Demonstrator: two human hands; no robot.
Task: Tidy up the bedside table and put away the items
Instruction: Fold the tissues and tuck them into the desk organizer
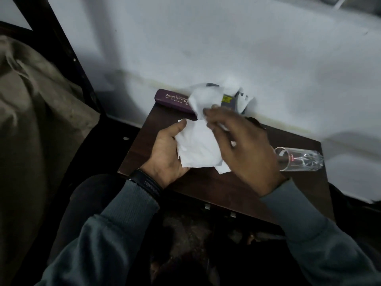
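Centre frame, the left hand (pixel 165 151) gripped white paper (pixel 198 149); the right hand (pixel 245 147) pinched its crumpled top; a glass (pixel 299 159) lay sideways, right.

Gold capitals reading "PRINCE OPTICALS" run along the lid of a purple spectacle case (pixel 171 99) lying at the back edge of the dark wooden bedside table (pixel 206 188), against the wall – the only wording that can be read in full. A black wristband (pixel 147 183) on the person's left wrist carries pale script lettering, too blurred to make out. A yellow label (pixel 226 99) on a grey item behind the case and a small red mark on the drinking glass (pixel 299 159) lying on its side – both illegible.
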